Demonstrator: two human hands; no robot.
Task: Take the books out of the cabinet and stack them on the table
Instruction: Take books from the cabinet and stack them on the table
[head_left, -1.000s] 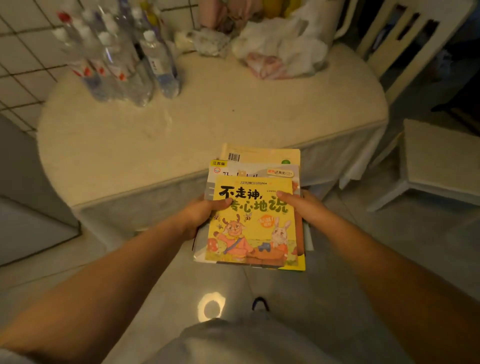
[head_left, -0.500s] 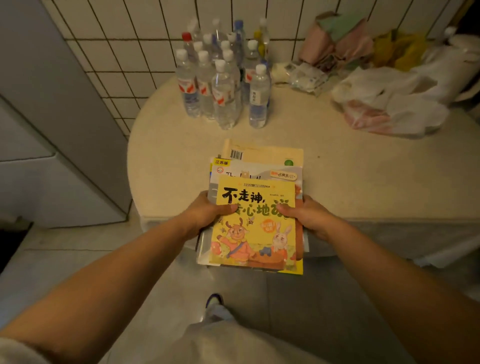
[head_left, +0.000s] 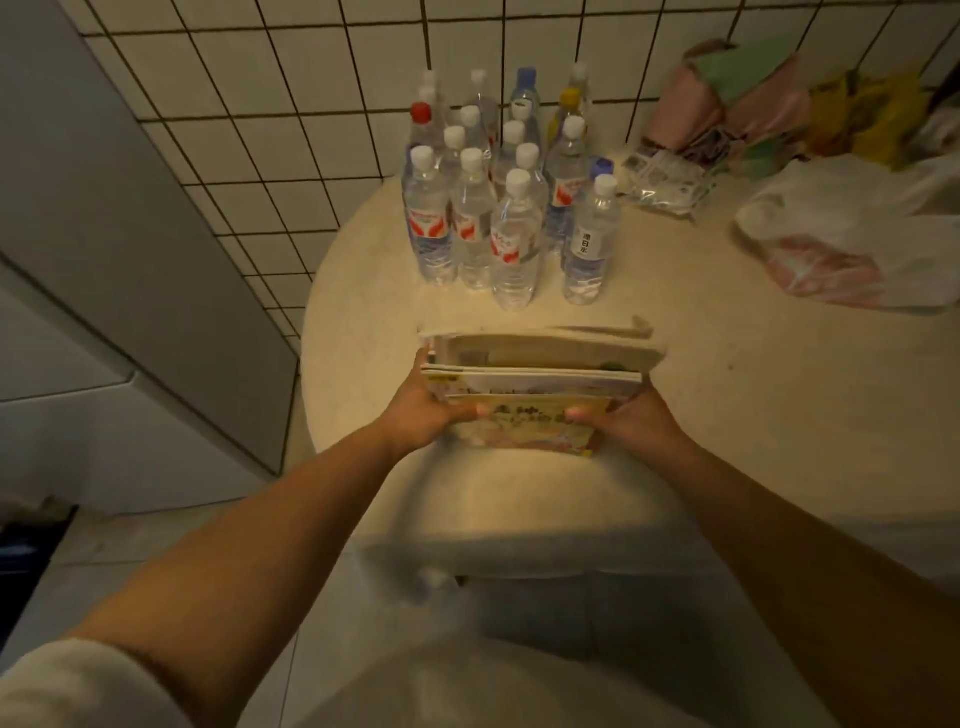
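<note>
I hold a stack of several books (head_left: 530, 384) over the round cream table (head_left: 753, 395), near its front left part. The top book is yellow with cartoon animals on its cover. My left hand (head_left: 421, 415) grips the stack's left side, thumb on the top cover. My right hand (head_left: 628, 421) grips the right side the same way. The stack is tilted away from me and blurred; I cannot tell whether its far edge touches the tabletop. The cabinet is not in view.
Several clear water bottles (head_left: 509, 208) stand in a cluster just beyond the books. White and pink plastic bags (head_left: 852, 244) and bundled cloth (head_left: 737, 98) lie at the back right. A tiled wall (head_left: 291, 130) and a grey panel (head_left: 104, 249) are on the left.
I have stepped closer to the table. The stack has moved forward from the table's front edge to over the tabletop and now tilts away from me. Both hands keep their grip.
</note>
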